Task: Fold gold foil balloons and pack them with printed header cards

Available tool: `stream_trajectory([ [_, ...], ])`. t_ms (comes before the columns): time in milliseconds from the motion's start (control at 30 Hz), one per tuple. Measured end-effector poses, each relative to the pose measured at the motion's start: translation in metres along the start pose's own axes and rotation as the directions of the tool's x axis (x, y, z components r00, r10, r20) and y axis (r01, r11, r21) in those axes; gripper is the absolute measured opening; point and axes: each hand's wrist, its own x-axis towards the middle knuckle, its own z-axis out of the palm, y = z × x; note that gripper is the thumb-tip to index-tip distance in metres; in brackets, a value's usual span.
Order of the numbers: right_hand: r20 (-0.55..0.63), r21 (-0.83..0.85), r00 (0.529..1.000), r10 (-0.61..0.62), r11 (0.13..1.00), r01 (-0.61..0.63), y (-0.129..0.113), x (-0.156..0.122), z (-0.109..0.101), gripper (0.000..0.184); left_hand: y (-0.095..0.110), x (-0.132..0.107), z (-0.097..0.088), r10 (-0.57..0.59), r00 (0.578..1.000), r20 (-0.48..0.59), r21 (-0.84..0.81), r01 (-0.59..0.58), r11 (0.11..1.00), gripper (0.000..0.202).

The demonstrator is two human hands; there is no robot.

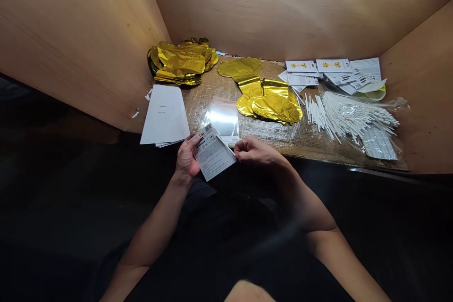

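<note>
- Printed card (213, 153), white with grey panels of small text and a barcode, sits at lower centre of the frame, held up between both hands above the person's lap.
- The left grip (186, 155) is narrow, pinching the card's left edge between thumb and fingers.
- The right grip (255, 151) is also narrow, pinching the card's right corner.
- A transparent plastic sleeve (221, 118) lies on the wooden surface (279, 139) just above the card, nearest both hands.
- A stack of white sheets (164, 115) lies at centre left, beside the left grip.
- Gold foil balloons (180, 63) lie piled at upper left.
- Flat boot-shaped gold foil balloons (260, 92) lie at centre.
- White sticks (354, 118) lie in a loose heap at right, below a spread of printed inserts (332, 73) at upper right.
</note>
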Motion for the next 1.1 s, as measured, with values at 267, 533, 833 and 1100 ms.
stream_trajectory([
  [267, 0.007, -0.021, 1.0, 0.0, 1.0, 0.0, 0.0, -0.007, 0.002, 0.012, 0.004, -0.003, -0.005, 0.004, 1.0, 0.002, 0.012, -0.004, 1.0, 0.037],
  [533, -0.497, 0.038, 0.859, -0.123, 0.986, 0.163, 0.029, 0.014, 0.013, 0.028, -0.011, -0.008, 0.015, 0.037, 0.998, 0.046, 0.064, -0.04, 0.997, 0.05],
  [833, -0.584, 0.546, 0.808, 0.077, 0.774, 0.32, 0.093, -0.009, 0.083, 0.052, -0.056, -0.019, 0.058, 0.089, 0.981, 0.172, 0.155, -0.116, 0.981, 0.048],
  [1100, -0.743, 0.56, 0.632, 0.219, 0.72, 0.409, 0.116, -0.03, 0.067, 0.047, -0.126, -0.045, 0.05, -0.168, 0.917, 0.361, 0.439, -0.008, 0.899, 0.043],
])
